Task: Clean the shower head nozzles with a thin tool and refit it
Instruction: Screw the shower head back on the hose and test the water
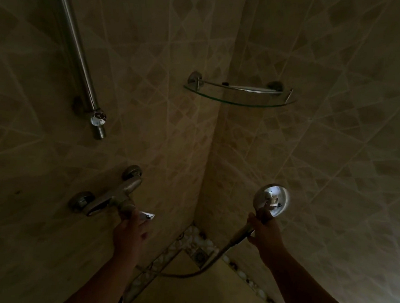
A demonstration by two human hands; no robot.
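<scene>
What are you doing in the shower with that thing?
A person stands in a dim, tiled shower corner. The right hand holds the shower head by its handle, shiny back toward the camera, its hose looping down toward the floor. The left hand is at the lever of the wall tap. The slide rail has no shower head on it. No thin tool is visible.

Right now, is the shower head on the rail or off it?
Off. The right hand holds the shower head by its handle, apart from the bare rail.
</scene>
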